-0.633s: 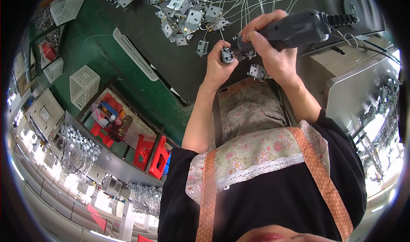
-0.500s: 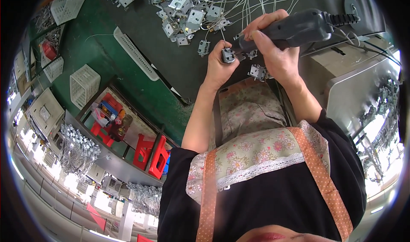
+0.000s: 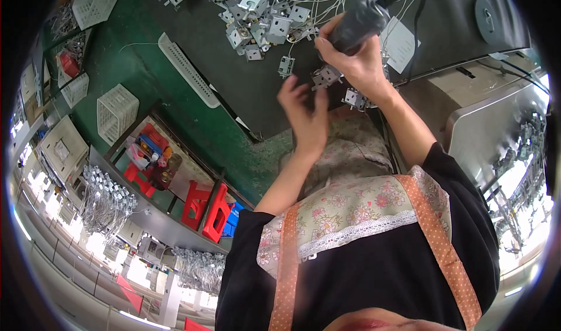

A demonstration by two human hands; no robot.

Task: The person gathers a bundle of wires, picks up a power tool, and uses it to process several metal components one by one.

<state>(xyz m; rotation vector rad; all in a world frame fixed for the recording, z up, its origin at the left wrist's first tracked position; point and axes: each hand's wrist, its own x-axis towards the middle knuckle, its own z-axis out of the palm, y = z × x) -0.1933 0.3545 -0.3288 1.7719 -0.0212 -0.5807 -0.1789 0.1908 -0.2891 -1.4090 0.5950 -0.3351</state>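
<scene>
My right hand (image 3: 361, 62) is wrapped round a dark grey power screwdriver (image 3: 357, 26) with a coiled cord; its tip is hidden behind the hand. My left hand (image 3: 305, 117) is blurred, its fingers spread and nothing seen in them. Just beyond its thumb lies a small metal box-shaped part (image 3: 326, 76), slightly smeared by motion. A similar metal part (image 3: 286, 66) with a wire rests past the left fingertips. Below my right wrist, another metal part (image 3: 353, 98) sits at the table's near edge.
A heap of metal parts (image 3: 257, 21) with white wires covers the far side of the dark table (image 3: 234, 73). A paper sheet (image 3: 401, 45) lies right of the screwdriver. White crates (image 3: 117, 113) and red stools (image 3: 216, 213) stand off to the left, and a metal-edged box (image 3: 485, 106) at the right.
My left hand has let go of the metal part and drawn back toward me, its fingers opening. The right hand has shifted left, swinging the screwdriver more upright and uncovering the paper sheet.
</scene>
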